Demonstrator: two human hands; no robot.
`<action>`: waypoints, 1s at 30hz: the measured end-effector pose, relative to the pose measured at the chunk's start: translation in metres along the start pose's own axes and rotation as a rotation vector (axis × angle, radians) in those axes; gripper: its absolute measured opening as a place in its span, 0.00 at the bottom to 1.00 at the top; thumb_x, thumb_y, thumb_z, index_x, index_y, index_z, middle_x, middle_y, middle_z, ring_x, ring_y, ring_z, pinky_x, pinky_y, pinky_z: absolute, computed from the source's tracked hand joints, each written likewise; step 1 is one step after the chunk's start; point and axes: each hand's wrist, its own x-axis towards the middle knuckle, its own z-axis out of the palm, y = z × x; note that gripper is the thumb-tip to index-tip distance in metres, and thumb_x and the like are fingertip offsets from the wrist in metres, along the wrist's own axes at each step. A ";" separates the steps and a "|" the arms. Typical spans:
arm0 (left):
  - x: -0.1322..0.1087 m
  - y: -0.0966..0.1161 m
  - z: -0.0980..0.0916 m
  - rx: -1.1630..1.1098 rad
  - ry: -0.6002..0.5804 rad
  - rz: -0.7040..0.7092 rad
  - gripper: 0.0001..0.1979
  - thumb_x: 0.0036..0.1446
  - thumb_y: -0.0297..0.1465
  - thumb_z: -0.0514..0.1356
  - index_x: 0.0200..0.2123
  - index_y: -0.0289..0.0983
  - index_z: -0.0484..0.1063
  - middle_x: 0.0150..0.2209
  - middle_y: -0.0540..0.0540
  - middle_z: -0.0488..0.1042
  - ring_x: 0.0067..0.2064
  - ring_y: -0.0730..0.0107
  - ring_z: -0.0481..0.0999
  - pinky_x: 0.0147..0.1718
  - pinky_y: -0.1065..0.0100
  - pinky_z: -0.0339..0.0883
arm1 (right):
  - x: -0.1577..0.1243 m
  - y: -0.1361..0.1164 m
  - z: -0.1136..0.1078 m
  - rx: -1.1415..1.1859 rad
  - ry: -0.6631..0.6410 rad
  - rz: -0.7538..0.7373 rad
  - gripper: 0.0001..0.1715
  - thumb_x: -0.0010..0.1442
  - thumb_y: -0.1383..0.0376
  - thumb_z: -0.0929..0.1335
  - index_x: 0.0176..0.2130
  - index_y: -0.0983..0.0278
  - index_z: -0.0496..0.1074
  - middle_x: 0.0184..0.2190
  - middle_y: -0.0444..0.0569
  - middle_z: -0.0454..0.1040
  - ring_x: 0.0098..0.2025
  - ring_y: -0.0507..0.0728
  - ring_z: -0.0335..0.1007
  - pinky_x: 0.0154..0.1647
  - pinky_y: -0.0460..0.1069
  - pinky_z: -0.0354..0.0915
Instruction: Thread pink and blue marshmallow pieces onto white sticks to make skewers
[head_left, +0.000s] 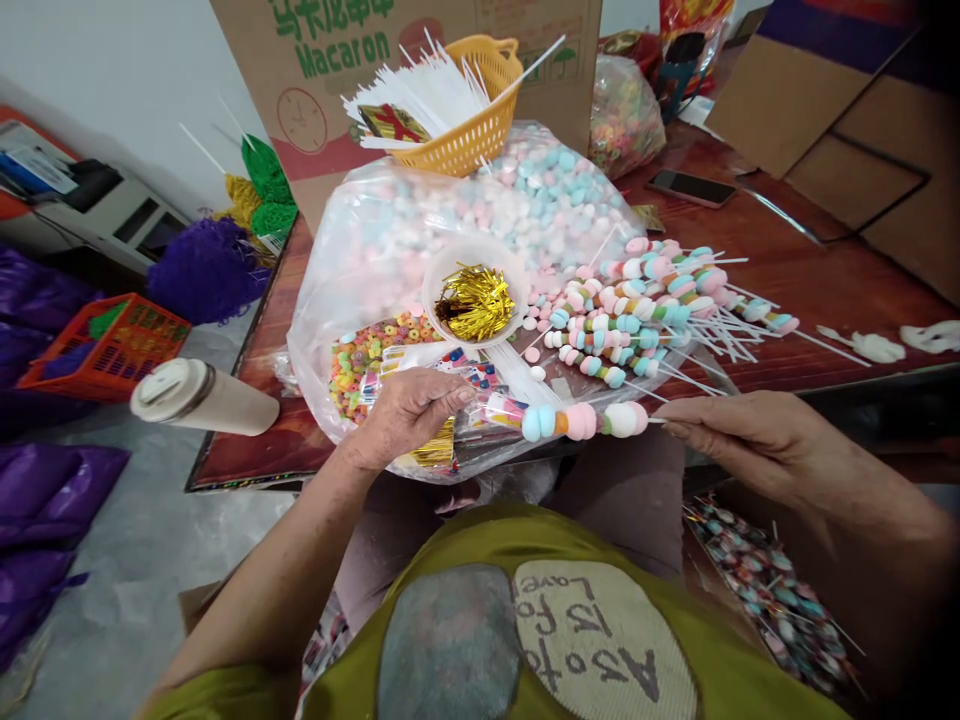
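Observation:
A marshmallow skewer (pixel 581 422) of blue, pink and white sweets with gummy rings lies level just past the table's front edge. My right hand (pixel 757 440) pinches its bare white stick on the right. My left hand (pixel 412 410) is closed, thumb against fingers, on a small clear printed plastic bag (pixel 504 410) at the skewer's left end. How far the bag covers the sweets I cannot tell. Behind lie several finished-looking skewers (pixel 645 300) in a pile. A white bowl (pixel 429 290) of gold twist ties (pixel 480 303) stands left of them.
A large clear bag of marshmallows (pixel 555 180) spreads over the table, with gummy rings (pixel 375 350) at its front. A yellow basket (pixel 480 125) of white sticks stands at the back by a carton (pixel 300 110). A cup (pixel 210 397) stands left, a phone (pixel 691 188) lies right.

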 end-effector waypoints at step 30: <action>-0.003 -0.015 0.005 -0.134 0.100 -0.001 0.08 0.58 0.28 0.56 0.31 0.35 0.75 0.29 0.47 0.79 0.32 0.74 0.76 0.31 0.75 0.69 | 0.002 0.001 0.019 -0.394 0.318 -0.011 0.08 0.58 0.69 0.66 0.40 0.66 0.71 0.33 0.52 0.78 0.32 0.53 0.76 0.35 0.42 0.70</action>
